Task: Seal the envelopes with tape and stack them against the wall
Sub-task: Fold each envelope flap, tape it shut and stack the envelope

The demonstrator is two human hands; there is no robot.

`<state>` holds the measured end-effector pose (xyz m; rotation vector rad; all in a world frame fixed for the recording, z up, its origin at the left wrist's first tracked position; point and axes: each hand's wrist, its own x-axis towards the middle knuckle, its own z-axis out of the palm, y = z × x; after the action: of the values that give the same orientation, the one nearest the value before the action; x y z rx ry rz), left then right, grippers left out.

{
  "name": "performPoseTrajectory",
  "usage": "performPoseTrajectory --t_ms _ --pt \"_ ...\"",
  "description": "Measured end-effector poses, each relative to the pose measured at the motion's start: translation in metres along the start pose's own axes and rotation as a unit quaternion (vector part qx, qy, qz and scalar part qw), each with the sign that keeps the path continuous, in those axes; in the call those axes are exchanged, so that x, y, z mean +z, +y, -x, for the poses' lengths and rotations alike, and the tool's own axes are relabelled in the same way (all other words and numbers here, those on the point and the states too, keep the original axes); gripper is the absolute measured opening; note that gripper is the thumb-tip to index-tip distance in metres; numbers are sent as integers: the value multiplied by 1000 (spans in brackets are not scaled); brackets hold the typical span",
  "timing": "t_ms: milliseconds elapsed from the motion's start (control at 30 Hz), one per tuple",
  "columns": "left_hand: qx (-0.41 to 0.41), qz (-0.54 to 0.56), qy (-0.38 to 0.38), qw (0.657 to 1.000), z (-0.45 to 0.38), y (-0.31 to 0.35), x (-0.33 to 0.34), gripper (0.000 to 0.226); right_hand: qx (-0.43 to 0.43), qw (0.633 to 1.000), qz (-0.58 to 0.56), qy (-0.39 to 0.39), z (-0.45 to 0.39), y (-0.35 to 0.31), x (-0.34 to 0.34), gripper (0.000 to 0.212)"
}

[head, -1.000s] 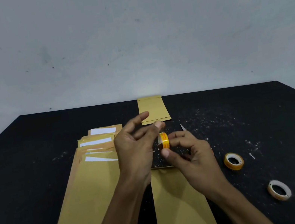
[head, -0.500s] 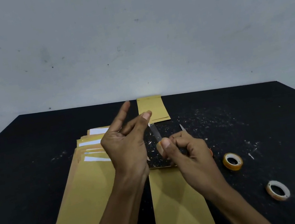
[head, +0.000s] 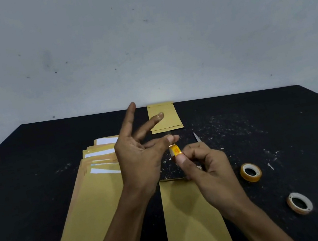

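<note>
My right hand (head: 208, 166) grips a small yellow tape roll (head: 175, 151) between thumb and fingers, above the table. My left hand (head: 137, 160) pinches the tape's end at the top of the roll with thumb and one finger, while its other fingers spread upward. Below both hands a brown envelope (head: 192, 220) lies lengthwise in front of me. A fanned stack of brown envelopes (head: 88, 207) with white strips at their tops lies to the left. Against the wall lies a short pile of brown envelopes (head: 171, 119).
On the black table (head: 34, 163), two more tape rolls lie to the right, a yellow one (head: 244, 177) and a pale one (head: 292, 206). A small pointed blade (head: 197, 137) lies just beyond my right hand. White specks litter the table's middle.
My left hand pulled a strip off the roll, then came back to it. Its fingers spread wider and higher. The roll turned in my right hand, so its yellow face shows again.
</note>
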<state>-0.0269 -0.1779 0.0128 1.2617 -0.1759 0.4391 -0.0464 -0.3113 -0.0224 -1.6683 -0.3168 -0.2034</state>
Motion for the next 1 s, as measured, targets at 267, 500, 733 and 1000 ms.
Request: performPoseTrajectory --t_ms 267,500,733,1000 --pt "3 -43 -50 998 -3 1 -2 111 29 999 15 26 1 1 0 35" --pt "-12 -98 -90 991 0 -11 -8 116 117 993 -8 6 1 -4 -20 25" --pt "-60 -103 -110 987 3 -21 -12 118 159 887 424 91 -28 13 -57 7" --pt "-103 -107 -143 978 6 -22 -12 118 224 789 572 -20 -46 7 -51 46"
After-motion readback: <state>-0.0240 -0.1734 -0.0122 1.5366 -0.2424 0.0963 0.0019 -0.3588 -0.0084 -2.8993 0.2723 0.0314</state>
